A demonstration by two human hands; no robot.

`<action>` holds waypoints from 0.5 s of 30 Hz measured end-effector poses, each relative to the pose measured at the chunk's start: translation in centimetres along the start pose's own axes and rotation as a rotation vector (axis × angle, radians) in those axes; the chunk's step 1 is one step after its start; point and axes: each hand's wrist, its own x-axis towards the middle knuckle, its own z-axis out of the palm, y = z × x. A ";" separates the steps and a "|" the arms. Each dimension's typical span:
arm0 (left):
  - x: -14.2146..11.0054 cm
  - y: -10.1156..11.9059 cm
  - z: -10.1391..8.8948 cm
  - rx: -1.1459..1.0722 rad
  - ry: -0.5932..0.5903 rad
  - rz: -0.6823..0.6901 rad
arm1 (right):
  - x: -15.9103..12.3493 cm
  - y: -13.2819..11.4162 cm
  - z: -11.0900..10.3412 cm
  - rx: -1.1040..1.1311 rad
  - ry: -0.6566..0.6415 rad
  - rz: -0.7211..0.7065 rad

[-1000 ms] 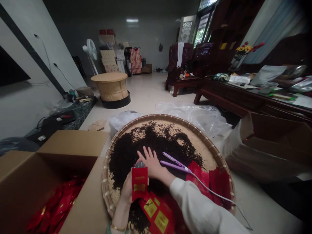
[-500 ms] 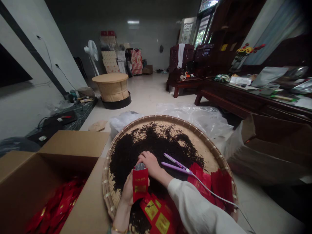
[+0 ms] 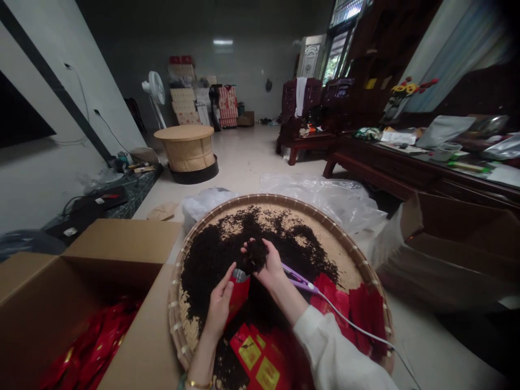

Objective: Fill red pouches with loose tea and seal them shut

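My right hand (image 3: 273, 266) is cupped, palm up, around a clump of dark dried tea leaves (image 3: 255, 255). Just below and left of it, my left hand (image 3: 218, 307) grips a red packet (image 3: 239, 297) whose silvery mouth faces the leaves. Both hands are over a round woven bamboo tray (image 3: 345, 233) spread with more dark leaves (image 3: 207, 249). Red packets with gold labels (image 3: 264, 355) lie in the tray close to my forearms. Partly behind my right wrist rests a purple flat iron (image 3: 303, 283) with a white cord. More red packets (image 3: 368, 311) lie at the tray's right side.
An open cardboard box (image 3: 134, 330) with many red packets inside stands at the left. Clear plastic sheeting (image 3: 320, 195) lies beyond the tray. Another open box (image 3: 459, 233) stands at the right, near a dark wooden table (image 3: 374, 168). A round stool (image 3: 187, 146) is farther back.
My right hand went from spread over the leaves to scooping, and now lifts a clump, palm up. My left hand tilted the red packet toward it.
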 end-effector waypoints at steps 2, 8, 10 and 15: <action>0.2 0.3 0.5 0.171 0.040 0.126 | -0.8 -0.5 0.9 0.017 -0.002 -0.044; 0.5 -0.4 1.6 0.431 0.128 0.337 | -2.5 -0.2 2.5 -0.106 -0.055 -0.277; 0.7 -0.9 1.5 0.510 0.169 0.391 | -3.0 0.1 2.6 -0.164 -0.089 -0.335; 1.0 -1.6 1.1 0.634 0.236 0.471 | -3.7 0.9 2.7 -0.383 -0.170 -0.403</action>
